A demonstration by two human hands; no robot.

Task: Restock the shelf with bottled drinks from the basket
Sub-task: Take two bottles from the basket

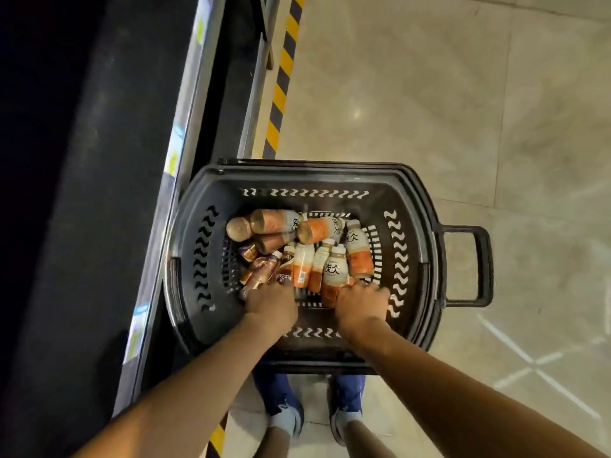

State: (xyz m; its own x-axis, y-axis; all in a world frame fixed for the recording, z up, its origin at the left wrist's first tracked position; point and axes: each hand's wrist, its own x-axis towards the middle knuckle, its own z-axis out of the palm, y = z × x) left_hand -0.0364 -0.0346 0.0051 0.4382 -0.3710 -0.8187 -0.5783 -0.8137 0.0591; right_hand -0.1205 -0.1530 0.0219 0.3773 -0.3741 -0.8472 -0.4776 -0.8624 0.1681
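Both hands were reached into the black basket point(410, 246), which was set just beside the shelf point(185, 127). A brown bottle point(259, 274) was gripped by the left hand point(271, 300), and an orange-and-white bottle point(334, 276) by the right hand point(362, 300), among the other bottles lying there.

Single head-worn view, looking steeply down, close over basket point(205, 325) beside shelf point(99, 193)
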